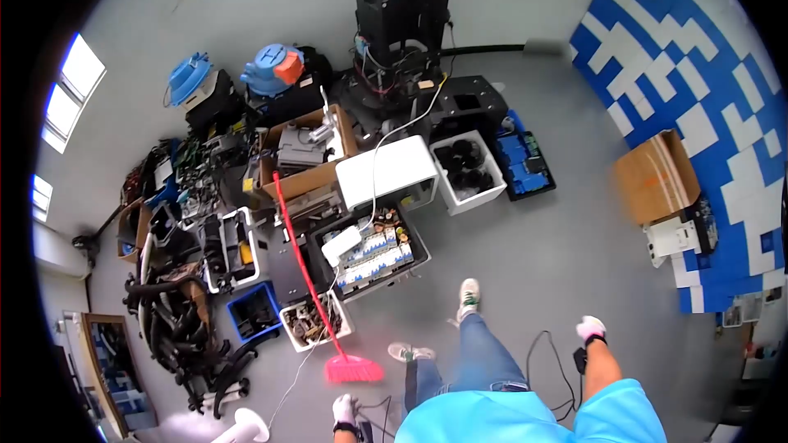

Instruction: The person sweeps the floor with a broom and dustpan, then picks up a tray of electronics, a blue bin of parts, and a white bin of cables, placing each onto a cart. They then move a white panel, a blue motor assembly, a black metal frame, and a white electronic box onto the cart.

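Broom [354,368] slants bristles-down beside the white bin's [312,344] near edge, nearest the left hand [345,408]; the right hand [589,328] hangs well apart, neither grip possible to tell. Good footing here likely means keeping both shoes [469,295] clear of the looping dark cord [560,356].

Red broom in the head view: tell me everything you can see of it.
The broom has a long, slim red handle and a wide pinkish-red head, both plastic-looking. It is tilted, head down on the grey floor, handle crossing in view over a white bin up to a cardboard box. Whether it touches either is unclear. Neither hand holds it; the left hand is nearer, apart from the head. Individual bristles are too blurred to make out.
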{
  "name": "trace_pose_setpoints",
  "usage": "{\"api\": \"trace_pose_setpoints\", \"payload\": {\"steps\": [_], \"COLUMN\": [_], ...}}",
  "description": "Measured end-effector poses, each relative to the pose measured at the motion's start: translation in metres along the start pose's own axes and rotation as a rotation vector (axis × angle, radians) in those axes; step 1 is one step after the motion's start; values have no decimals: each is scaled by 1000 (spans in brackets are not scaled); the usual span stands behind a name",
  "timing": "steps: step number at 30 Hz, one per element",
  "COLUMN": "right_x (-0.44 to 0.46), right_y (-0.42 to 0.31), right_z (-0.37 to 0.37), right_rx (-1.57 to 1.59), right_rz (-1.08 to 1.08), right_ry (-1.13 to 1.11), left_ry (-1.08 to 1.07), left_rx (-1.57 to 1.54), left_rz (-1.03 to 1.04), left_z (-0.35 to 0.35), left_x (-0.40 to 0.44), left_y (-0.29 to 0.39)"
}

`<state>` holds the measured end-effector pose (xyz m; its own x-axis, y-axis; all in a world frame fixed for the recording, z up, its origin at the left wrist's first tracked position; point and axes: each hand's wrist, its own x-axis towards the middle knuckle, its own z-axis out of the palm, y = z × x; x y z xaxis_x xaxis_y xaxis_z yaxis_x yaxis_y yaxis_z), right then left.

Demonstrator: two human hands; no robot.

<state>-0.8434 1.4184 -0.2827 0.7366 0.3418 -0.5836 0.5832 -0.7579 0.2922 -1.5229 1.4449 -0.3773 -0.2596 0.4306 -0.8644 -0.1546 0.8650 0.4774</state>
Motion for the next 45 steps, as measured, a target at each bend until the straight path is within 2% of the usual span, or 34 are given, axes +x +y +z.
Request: {"api": "trace_pose_setpoints", "payload": {"steps": [1,2,3,6,8,9,10,12,14,15,16,18,20,23,24,26,28,29,30,31,32,33,35,37,41,43,44,45], "right_x": [14,4,1,6,10,24,34,52,86,109,131,166,201,230,239,251,257,264,269,271,276,277,288,309,378,444,472,505], "right_y": [41,55,70,80,68,70,74,72,86,91,93,87,80,53,44,37,30,34,37,40,45,46,58,71,95,110,117,118], "right_z": [27,22,31,45,21,19,16,-16,-46,-54,-62,-97,-118,-163,-173,-186,-202,-195,-193,-190,-193,-197,-191,-191,-218,-215,-209,-208], "right_rx": [93,166,261,362,324,389,459,487,465,442,421,505,595,688,659,741,673,678,718,711,713,695,696,630,537,490,474,458], "right_rz": [-47,-39,-39,-50,-83,-104,-111,-110,-114,-122,-133,-60,-78,-96,-31,-23,26,33,18,14,33,58,81,96,97,31,8,-22], "right_ry": [72,9,43,-93,-272,-286,-299,-271,-227,-207,-190,-189,-146,-142,-171,-186,-255,-262,-262,-269,-286,-301,-352,-405,-469,-379,-344,-251], "left_ry": [1,-10,-5,-38,-104,-45,4,-34,-49,-12,-38,25,-19,48,55,158,-181,-182,-58,-140,-193,-170,-305,-277,-253,-220,-271,-229], "left_rx": [25,51,64,149,110,118,133,128,114,148,139,123,68,56,68,163,-186,53,186,279,291,352,386,435,452,461,455,617], "left_rz": [15,37,20,22,-30,13,55,90,101,139,114,122,147,100,70,75,-94,100,165,247,271,261,287,375,472,464,430,544], "left_z": [21,42,57,127,170,202,234,278,305,330,334,369,383,396,402,446,499,509,580,610,667,707,752,810,883,911,915,918], "left_x": [-9,-11,4,9,26,14,2,7,26,6,22,-7,0,48,70,80,71,121,69,79,104,88,121,90,51,55,75,101], "left_y": [19,35,37,65,72,85,96,113,119,138,138,172,192,212,223,255,304,304,346,364,390,409,420,433,430,417,406,387]}}
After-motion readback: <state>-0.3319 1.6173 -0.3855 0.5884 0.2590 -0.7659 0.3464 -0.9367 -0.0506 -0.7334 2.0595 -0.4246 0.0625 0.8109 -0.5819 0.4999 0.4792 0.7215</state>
